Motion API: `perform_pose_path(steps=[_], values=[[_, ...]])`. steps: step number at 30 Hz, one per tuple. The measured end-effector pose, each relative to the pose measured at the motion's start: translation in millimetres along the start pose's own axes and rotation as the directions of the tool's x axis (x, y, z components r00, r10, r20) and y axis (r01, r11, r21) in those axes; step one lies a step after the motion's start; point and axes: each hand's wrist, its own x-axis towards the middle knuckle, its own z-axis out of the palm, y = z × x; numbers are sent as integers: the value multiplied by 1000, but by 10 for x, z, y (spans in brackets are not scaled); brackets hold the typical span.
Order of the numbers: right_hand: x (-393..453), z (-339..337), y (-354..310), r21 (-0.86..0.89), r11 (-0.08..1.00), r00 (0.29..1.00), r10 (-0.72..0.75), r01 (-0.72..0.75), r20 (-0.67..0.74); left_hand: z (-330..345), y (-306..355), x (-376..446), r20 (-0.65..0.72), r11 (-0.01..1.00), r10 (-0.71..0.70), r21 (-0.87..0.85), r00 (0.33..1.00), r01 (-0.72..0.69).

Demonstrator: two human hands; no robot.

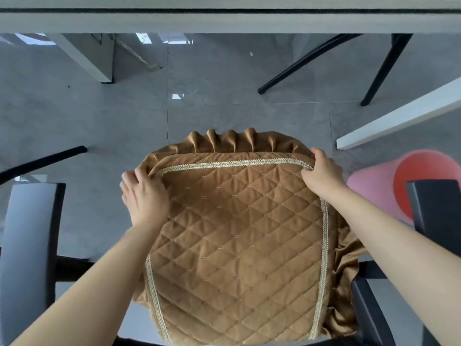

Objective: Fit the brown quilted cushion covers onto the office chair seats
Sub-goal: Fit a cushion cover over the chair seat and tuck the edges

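Note:
A brown quilted cushion cover with pale braid trim and a ruffled skirt lies spread over a chair seat below me; the seat itself is hidden under it. My left hand grips the cover's far left corner, fingers curled over the edge. My right hand grips the far right corner, pinching the trim. The skirt bunches in folds along the far edge and hangs down the right side.
Dark chair armrests stand at the left and right. A pink and red round object sits to the right. White table legs and black chair legs cross the grey tiled floor beyond; a table edge runs along the top.

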Motion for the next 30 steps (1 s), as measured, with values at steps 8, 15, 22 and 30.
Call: perform_pose_path(steps=[8, 15, 22, 30], values=[[96, -79, -8, 75, 991, 982, -100, 113, -160, -38, 210, 304, 109, 997, 70, 23, 992, -73], [267, -61, -172, 127, 964, 945, -195, 234, -262, -51, 326, 662, 113, 1000, 21, -14, 993, -19], [390, -9, -106, 137, 987, 996, -87, 83, 26, -46, 174, 746, 250, 995, -52, -66, 967, 70], [32, 216, 65, 89, 981, 985, -172, 173, -10, -86, 24, 528, 180, 997, -59, -32, 982, 66]])
